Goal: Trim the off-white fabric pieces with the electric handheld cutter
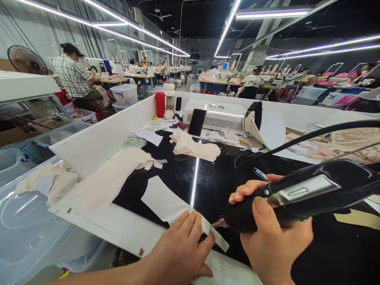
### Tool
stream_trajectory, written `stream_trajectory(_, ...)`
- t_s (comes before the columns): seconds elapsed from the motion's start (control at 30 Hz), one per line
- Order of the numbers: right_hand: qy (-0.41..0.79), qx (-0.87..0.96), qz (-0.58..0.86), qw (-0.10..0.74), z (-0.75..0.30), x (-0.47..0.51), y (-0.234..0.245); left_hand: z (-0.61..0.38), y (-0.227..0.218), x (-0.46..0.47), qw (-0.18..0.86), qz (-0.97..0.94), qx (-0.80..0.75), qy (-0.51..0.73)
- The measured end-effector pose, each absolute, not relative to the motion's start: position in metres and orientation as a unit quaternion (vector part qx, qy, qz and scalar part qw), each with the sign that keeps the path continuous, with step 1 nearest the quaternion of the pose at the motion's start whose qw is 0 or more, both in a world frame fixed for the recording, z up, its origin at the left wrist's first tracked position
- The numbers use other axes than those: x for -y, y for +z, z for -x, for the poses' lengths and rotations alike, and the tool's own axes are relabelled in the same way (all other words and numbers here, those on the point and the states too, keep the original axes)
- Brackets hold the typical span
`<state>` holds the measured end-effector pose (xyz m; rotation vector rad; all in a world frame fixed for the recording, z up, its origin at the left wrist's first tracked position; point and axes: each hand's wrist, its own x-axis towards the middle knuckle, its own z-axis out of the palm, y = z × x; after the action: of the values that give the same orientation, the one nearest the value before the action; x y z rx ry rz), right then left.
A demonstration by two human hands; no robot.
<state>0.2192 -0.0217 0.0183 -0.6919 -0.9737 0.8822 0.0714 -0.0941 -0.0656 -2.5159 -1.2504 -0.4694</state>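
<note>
My right hand (pixel 276 225) is wrapped around a black corded handheld power tool (pixel 323 190) with a silver lever or plate on its upper side. Its narrow metal tip (pixel 219 223) points left and meets the edge of a white, curved cloth-like piece (pixel 166 198) on the glossy black tabletop. My left hand (pixel 187 245) presses this piece down with spread fingertips, close to the tip. By the right fingers a silver pen-like object (pixel 261 174) pokes out; whether they hold it I cannot tell.
Stacked cream pieces (pixel 196 146) lie ahead, with a larger cream pile (pixel 115 178) at left. Behind stand a phone (pixel 197 122), a white vented box (pixel 215 113) and a red cup (pixel 160 105). White walls (pixel 109 134) border the table. The tool's black cable (pixel 311 134) crosses the right side.
</note>
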Motion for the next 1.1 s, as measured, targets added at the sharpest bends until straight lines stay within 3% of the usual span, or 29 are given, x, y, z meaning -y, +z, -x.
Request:
stream_trajectory(0.7,0.393,0.465,0.339,0.717,-0.206,0.017,0.019,-0.063,-0.072,0.09,0.102,0.882,0.408,-0.211)
stream_trajectory(1.1,0.398,0.465,0.315,0.725,-0.211,0.028,0.016,-0.046,-0.036,0.095,-0.024,0.884,0.419,-0.208)
